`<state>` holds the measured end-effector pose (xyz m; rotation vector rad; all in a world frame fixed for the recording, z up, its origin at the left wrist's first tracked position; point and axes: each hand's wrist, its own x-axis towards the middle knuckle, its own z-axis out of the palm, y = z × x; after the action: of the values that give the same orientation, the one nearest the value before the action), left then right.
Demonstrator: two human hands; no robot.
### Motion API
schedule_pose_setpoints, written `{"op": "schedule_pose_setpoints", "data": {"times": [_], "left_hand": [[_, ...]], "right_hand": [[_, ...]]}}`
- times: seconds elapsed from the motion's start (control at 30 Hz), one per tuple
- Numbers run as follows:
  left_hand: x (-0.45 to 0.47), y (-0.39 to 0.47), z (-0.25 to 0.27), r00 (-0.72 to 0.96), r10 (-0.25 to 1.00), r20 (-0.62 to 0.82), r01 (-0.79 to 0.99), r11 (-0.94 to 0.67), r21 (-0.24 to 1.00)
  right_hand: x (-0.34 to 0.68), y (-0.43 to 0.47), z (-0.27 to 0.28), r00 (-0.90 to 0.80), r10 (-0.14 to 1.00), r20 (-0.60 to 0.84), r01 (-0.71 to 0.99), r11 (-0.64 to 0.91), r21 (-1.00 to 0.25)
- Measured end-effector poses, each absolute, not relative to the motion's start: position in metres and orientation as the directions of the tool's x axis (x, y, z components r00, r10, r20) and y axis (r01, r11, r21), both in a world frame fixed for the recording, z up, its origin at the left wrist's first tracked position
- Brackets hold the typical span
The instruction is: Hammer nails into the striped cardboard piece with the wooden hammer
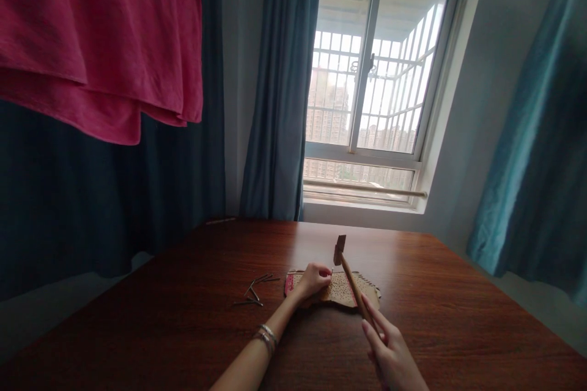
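Note:
My right hand [389, 345] is wrapped round the wooden handle of a hammer [352, 278], its dark head raised above the board. My left hand [314, 280] rests at a flat tan piece [343, 289] that looks like cardboard, dotted with many small holes and marked with pink-red at the left. Its fingertips pinch a thin nail [332, 271], which stands about upright at the piece's far edge. Left of that hand, several loose nails [254, 291] lie in a scattered heap on the table.
The brown wooden table [183, 330] reaches to the wall below a barred window [367, 73]. Blue curtains [279, 85] hang beside the window and at the right. A pink cloth [114, 43] hangs at upper left, above the table's left side.

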<state>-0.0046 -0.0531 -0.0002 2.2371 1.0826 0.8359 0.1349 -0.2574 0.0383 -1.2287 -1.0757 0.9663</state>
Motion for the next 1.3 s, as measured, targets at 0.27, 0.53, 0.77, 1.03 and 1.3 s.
{"op": "schedule_pose_setpoints", "data": {"times": [0.27,0.53,0.77,1.03,1.3], "left_hand": [[-0.016,-0.053,0.002,0.491,0.825,0.28,0.511,-0.533,0.674],[-0.03,-0.056,0.001,0.478,0.823,0.307,0.495,-0.541,0.679],[-0.036,-0.06,0.004,0.461,0.837,0.295,0.527,-0.526,0.668],[-0.036,-0.056,0.001,0.488,0.809,0.329,0.524,-0.572,0.63],[-0.036,-0.058,0.003,0.482,0.817,0.316,0.537,-0.56,0.63]], "right_hand": [[0.137,-0.258,0.041,0.149,0.987,0.05,0.015,0.049,-0.999],[0.13,-0.259,0.046,0.085,0.996,0.02,0.056,0.015,-0.998],[0.128,-0.258,0.044,0.064,0.996,0.069,0.05,0.066,-0.997],[0.126,-0.257,0.042,0.14,0.99,0.032,0.046,0.026,-0.999],[0.126,-0.258,0.048,0.083,0.996,0.027,0.059,0.022,-0.998]]}}
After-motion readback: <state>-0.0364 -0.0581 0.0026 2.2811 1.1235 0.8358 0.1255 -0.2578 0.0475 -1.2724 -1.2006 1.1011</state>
